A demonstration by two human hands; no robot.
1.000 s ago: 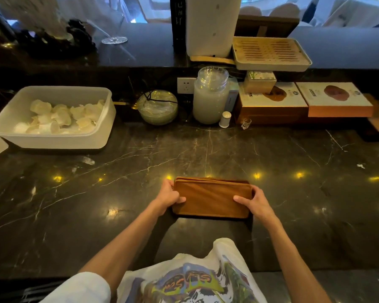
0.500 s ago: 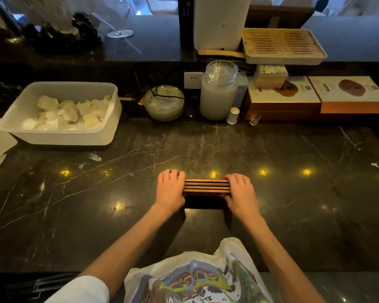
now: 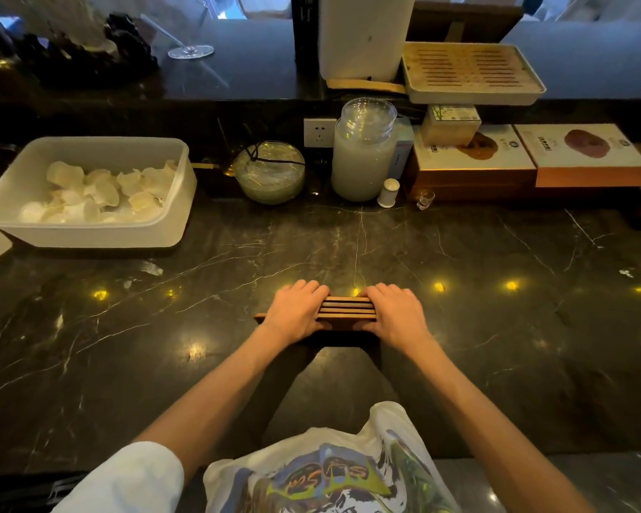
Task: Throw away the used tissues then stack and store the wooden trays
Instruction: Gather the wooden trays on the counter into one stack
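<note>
— Head view, over the dark marble counter [image 3: 459, 253]: stack of wooden trays [image 3: 348, 309] stood on its long edge, clasped from both ends. Left hand [image 3: 297, 312] closed over the left end, fingers curled across the upper edges; right hand [image 3: 396, 314] closed over the right end the same way. Four or so tray edges showing between the two grips, lined up flush.

— And beyond the grip?

— Well past the fingertips, against the back ledge: glass jar [image 3: 363, 153], small glass bowl [image 3: 271, 172], flat boxes [image 3: 526, 153] off to the right. Far to the left of the left-hand grip, a white tub [image 3: 89, 231] of pale crumpled pieces, possibly the used tissues, though hard to say. Nearer the body than the grip, only bare stone and a printed shirt [image 3: 326, 472].

— Step in hand?

— By the look of it, squaring the stack before storing. Done well: even pressure from both ends, lower edges tapped flat on the stone so none slips proud, thumbs kept behind as a backstop. Then lifted as one block, level, grip unchanged. Risk, judged from the upright stance: an inner tray sliding out if either end loosens. Storage place not visible here
</note>
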